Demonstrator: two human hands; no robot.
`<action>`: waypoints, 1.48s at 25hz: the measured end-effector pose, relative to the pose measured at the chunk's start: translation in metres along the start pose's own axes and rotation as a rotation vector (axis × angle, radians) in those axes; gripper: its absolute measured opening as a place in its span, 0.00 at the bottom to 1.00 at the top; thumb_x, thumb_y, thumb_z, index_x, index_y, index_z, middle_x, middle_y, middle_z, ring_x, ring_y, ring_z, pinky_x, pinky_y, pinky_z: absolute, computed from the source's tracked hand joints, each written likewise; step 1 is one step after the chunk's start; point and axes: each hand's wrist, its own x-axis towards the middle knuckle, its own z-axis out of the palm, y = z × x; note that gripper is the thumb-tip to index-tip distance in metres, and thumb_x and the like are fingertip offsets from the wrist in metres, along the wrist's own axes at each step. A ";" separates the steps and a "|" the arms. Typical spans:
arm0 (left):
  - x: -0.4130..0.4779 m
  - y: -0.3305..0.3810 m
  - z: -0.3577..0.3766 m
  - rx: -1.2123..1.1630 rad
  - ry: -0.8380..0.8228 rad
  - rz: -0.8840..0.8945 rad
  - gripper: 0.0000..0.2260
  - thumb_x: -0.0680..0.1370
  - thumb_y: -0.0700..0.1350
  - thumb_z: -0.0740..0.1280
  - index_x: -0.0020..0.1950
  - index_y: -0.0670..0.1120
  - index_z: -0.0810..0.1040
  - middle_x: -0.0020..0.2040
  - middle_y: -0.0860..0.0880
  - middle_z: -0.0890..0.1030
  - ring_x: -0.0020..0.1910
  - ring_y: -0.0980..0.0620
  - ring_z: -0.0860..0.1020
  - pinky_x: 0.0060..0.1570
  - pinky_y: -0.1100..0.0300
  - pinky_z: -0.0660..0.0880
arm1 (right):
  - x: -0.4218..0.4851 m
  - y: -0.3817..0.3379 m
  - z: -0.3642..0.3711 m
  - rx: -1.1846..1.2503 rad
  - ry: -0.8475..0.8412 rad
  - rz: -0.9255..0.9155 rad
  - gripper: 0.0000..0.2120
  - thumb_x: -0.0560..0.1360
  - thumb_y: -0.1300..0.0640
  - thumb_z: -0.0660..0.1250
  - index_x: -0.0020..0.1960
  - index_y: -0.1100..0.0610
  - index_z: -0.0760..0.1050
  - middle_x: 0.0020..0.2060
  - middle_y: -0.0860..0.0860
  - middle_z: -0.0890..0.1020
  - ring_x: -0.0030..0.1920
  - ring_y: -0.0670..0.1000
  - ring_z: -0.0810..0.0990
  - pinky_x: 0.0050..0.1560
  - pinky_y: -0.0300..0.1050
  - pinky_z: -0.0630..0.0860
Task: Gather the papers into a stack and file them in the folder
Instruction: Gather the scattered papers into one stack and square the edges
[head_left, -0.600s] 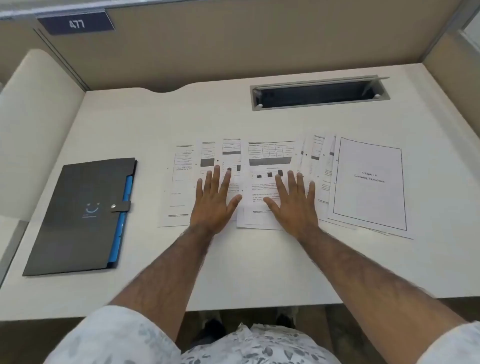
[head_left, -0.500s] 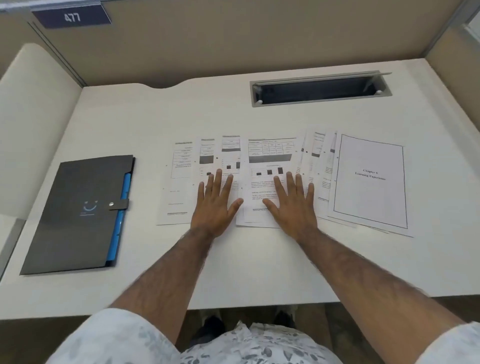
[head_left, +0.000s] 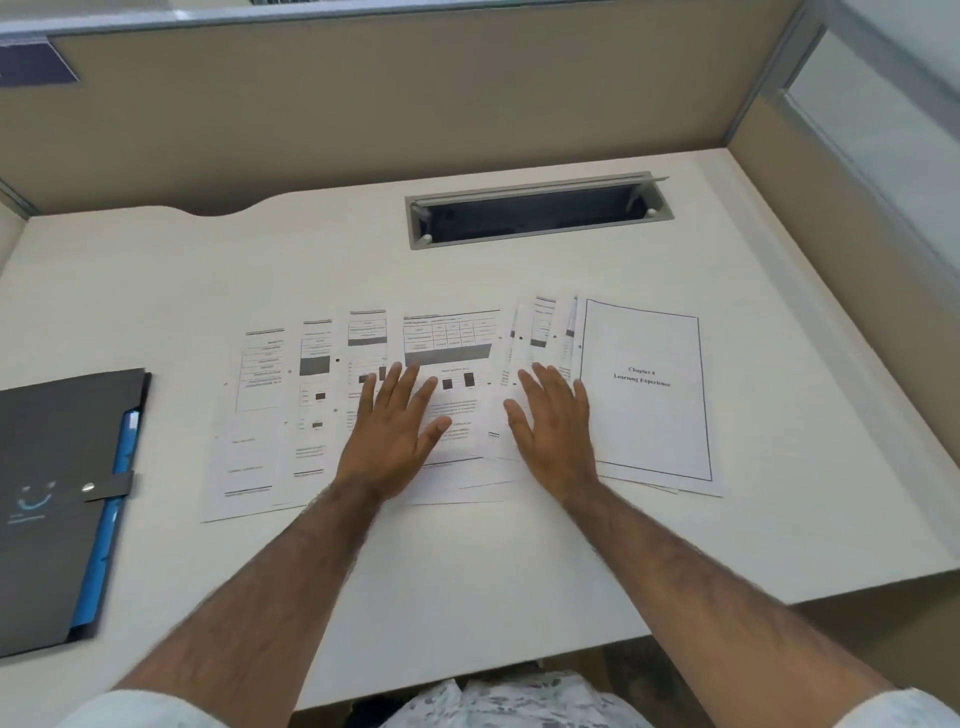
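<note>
Several printed papers (head_left: 265, 415) lie fanned in an overlapping row across the middle of the white desk (head_left: 156, 291). The rightmost sheet is a title page (head_left: 644, 400) with a framed border. My left hand (head_left: 392, 431) rests flat, fingers spread, on the sheets left of centre. My right hand (head_left: 553, 426) lies flat on the sheets just left of the title page. Neither hand grips a sheet. A dark grey folder (head_left: 57, 499) with a blue inner edge and a snap strap lies shut at the desk's left edge, apart from the papers.
A rectangular cable slot (head_left: 535, 213) with a metal rim opens in the desk behind the papers. Beige partition walls (head_left: 415, 104) close the desk at the back and right. The desk's front edge runs just below my forearms.
The view has swung right, so the folder now sits at the frame's left edge. My hands have moved apart a little, the right one toward the title page. The papers lie as before.
</note>
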 end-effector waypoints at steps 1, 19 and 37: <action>0.014 0.013 -0.001 -0.005 -0.011 0.053 0.36 0.81 0.67 0.37 0.80 0.49 0.63 0.82 0.46 0.60 0.82 0.46 0.53 0.80 0.44 0.44 | 0.010 0.021 -0.010 -0.004 0.040 0.024 0.24 0.82 0.45 0.56 0.69 0.59 0.76 0.69 0.57 0.78 0.72 0.58 0.73 0.75 0.63 0.60; 0.135 0.149 0.052 -0.047 -0.314 0.126 0.37 0.80 0.67 0.56 0.84 0.53 0.48 0.84 0.50 0.42 0.83 0.48 0.40 0.80 0.49 0.39 | 0.100 0.230 -0.091 -0.182 -0.287 0.412 0.45 0.76 0.32 0.61 0.81 0.56 0.50 0.80 0.52 0.62 0.81 0.58 0.51 0.76 0.68 0.48; 0.135 0.149 0.054 -0.028 -0.296 0.131 0.38 0.79 0.68 0.56 0.84 0.54 0.47 0.84 0.52 0.41 0.83 0.49 0.40 0.79 0.52 0.38 | 0.094 0.204 -0.120 -0.071 -0.467 0.317 0.30 0.80 0.49 0.49 0.81 0.55 0.58 0.80 0.54 0.60 0.81 0.62 0.54 0.75 0.63 0.59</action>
